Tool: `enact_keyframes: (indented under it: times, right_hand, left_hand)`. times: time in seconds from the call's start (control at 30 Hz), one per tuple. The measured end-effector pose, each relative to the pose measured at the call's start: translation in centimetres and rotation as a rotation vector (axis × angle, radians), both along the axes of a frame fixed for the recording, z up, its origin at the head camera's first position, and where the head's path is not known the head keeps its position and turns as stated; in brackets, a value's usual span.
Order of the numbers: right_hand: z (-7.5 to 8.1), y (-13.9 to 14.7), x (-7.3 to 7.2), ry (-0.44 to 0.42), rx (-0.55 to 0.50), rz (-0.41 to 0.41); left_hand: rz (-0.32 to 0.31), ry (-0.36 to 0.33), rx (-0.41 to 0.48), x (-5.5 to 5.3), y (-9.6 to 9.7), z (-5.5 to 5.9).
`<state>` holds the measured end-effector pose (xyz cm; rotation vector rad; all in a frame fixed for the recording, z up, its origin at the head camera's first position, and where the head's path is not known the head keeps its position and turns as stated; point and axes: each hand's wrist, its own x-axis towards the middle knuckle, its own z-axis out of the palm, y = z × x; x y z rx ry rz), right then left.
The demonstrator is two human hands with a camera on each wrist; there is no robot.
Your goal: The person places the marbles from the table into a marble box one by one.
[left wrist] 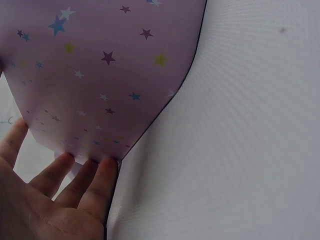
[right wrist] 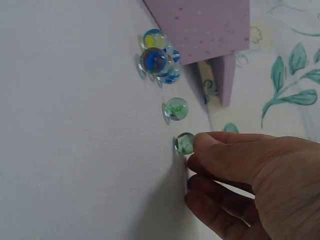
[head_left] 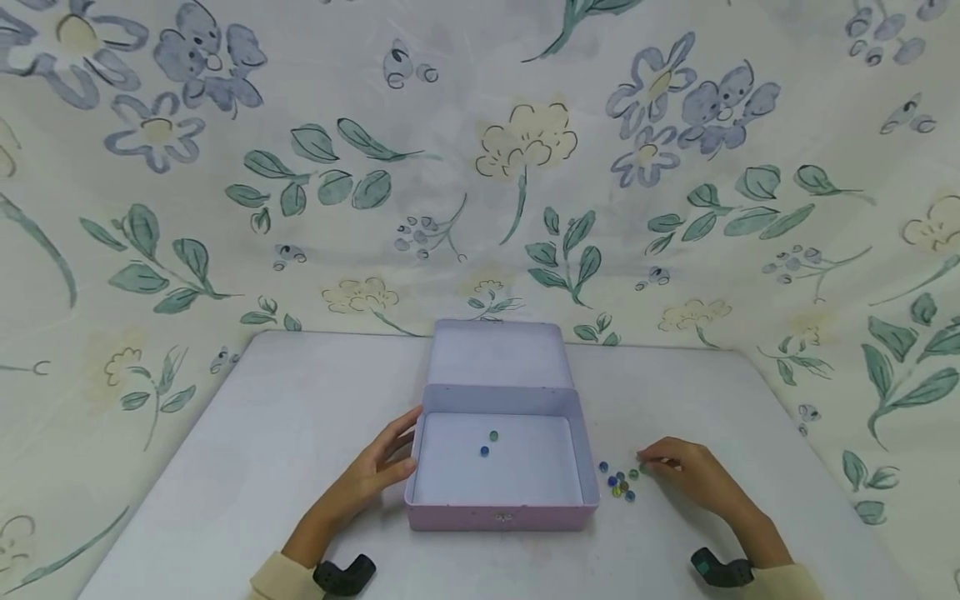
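Note:
A pink metal box [head_left: 502, 518] with a pale inside stands on the table, its hinged lid [head_left: 498, 354] raised at the back. Inside lie a green marble [head_left: 493, 436] and a blue marble [head_left: 484, 452]. My left hand [head_left: 371, 475] rests against the box's left side, fingers extended; its fingertips touch the star-printed wall [left wrist: 107, 57] in the left wrist view. Right of the box, my right hand [head_left: 693, 475] pinches a clear green marble [right wrist: 185, 143] between thumb and forefinger, low over the table. Another green marble [right wrist: 176, 109] lies close by.
Beside the box's right wall is a loose group of several marbles, among them a blue one [head_left: 603, 467] and a yellow one [head_left: 617, 492]. The white table [head_left: 300, 400] ends at the back against a flower-printed cloth [head_left: 450, 167].

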<state>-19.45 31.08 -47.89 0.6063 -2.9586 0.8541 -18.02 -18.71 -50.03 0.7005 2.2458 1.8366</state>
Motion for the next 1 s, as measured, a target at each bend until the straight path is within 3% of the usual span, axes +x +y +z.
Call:
enact_keyframes:
  times: [0.47, 0.77, 1.0]
  right_hand:
    - [-0.52, -0.34, 0.15, 0.047, 0.02, 0.044]
    - [-0.87, -0.18, 0.5, 0.142, -0.039, 0.006]
    - [-0.54, 0.2, 0.27, 0.103, -0.079, 0.019]
  left_hand:
    - [-0.006, -0.006, 0.005, 0.01, 0.07, 0.04]
    - [0.001, -0.022, -0.003, 0.19, 0.12, 0.06]
    - [0.005, -0.026, -0.004, 0.28, 0.17, 0.08]
